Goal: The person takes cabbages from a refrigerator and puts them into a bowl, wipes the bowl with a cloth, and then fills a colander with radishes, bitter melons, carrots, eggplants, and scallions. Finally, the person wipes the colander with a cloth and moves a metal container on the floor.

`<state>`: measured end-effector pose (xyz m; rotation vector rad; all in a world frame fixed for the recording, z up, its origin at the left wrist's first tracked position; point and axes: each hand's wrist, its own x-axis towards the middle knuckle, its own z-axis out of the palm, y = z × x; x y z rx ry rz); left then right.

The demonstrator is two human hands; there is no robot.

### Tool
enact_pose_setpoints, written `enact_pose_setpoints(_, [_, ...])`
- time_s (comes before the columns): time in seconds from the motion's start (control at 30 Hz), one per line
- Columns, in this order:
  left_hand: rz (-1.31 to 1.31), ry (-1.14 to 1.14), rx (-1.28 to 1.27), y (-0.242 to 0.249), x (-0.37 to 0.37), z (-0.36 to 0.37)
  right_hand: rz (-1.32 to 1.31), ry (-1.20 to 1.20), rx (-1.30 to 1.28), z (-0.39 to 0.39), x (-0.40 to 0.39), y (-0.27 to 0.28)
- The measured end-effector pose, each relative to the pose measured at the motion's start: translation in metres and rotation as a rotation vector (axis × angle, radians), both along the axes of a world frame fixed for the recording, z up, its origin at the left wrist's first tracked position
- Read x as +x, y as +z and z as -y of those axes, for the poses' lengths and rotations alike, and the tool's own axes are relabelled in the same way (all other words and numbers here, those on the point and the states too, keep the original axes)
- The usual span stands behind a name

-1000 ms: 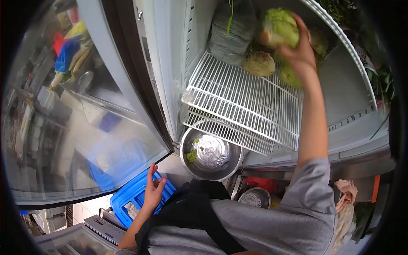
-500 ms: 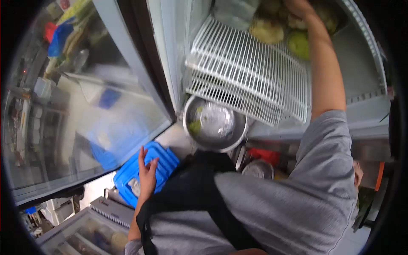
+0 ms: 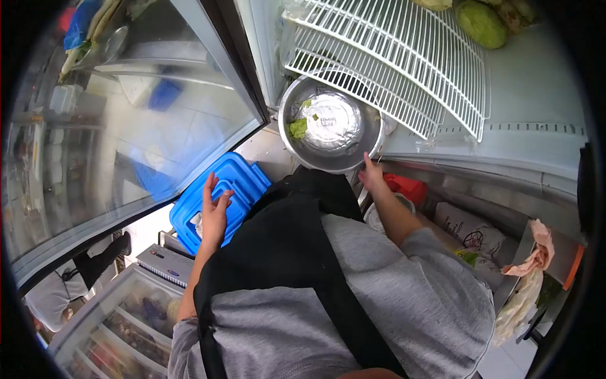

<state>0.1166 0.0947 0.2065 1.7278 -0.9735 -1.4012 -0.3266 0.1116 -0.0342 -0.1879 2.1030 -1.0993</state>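
My left hand [image 3: 215, 211] is open, fingers spread, in front of a blue plastic container [image 3: 238, 165]; it holds nothing. My right hand [image 3: 372, 175] reaches down to the near right rim of a round metal bowl [image 3: 295, 146]. One finger points up at the rim and the others spread below it, with no firm grip visible. Inside the bowl are a shiny, foil-like round piece [image 3: 328, 123] and a few green leafy scraps [image 3: 298, 128]. White wire shelves [image 3: 404, 60] overhang the bowl's far side.
A glass door [image 3: 183, 76] stands open at the left. Green produce [image 3: 481, 25] lies at the upper right of the fridge. A red bag [image 3: 407, 188], a printed sack [image 3: 467, 227] and a pink cloth [image 3: 536, 249] are low at the right. Another person [image 3: 60, 294] is partly visible at lower left.
My right hand has come down from the produce on the upper shelf to the metal bowl's rim. The view has tilted downward. My left hand stays spread by the blue container.
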Motion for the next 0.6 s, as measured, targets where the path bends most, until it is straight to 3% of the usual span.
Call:
enact_pose_setpoints(0.03, [0.015, -0.065, 0.005, -0.002, 0.002, -0.002, 0.501, -0.047, -0.003, 0.009, 0.001, 0.012])
enact_pose_setpoints(0.13, [0.03, -0.144, -0.022, -0.003, 0.001, -0.001, 0.373, 0.034, 0.168, 0.026, 0.005, -0.008])
enact_pose_setpoints(0.23, [0.022, -0.201, 0.019, -0.018, -0.002, 0.002, 0.459, -0.069, 0.094, 0.022, 0.012, -0.017])
enact_pose_setpoints(0.27, [0.004, -0.25, 0.011, -0.025, -0.002, 0.003, 0.598, -0.245, -0.065, 0.025, 0.029, 0.015])
enact_pose_setpoints(0.3, [-0.031, -0.3, -0.013, -0.037, -0.003, 0.005, 0.58, -0.261, -0.121, 0.018, 0.027, 0.015])
enact_pose_setpoints(0.33, [-0.06, -0.336, 0.003, -0.043, -0.007, 0.006, 0.731, -0.292, -0.119, 0.01, 0.025, -0.004])
enact_pose_setpoints(0.4, [-0.194, -0.319, 0.171, -0.049, -0.022, 0.011, 0.882, -0.292, -0.011, -0.006, 0.021, 0.021])
enact_pose_setpoints(0.47, [-0.279, -0.323, 0.287, -0.049, -0.039, 0.021, 0.862, -0.234, 0.093, -0.032, 0.032, 0.093])
enact_pose_setpoints(0.57, [-0.237, -0.418, 0.278, -0.04, -0.07, 0.039, 0.888, -0.149, 0.064, -0.067, 0.034, 0.103])
enact_pose_setpoints(0.6, [-0.224, -0.456, 0.24, -0.045, -0.08, 0.045, 0.838, -0.123, 0.049, -0.077, 0.042, 0.129])
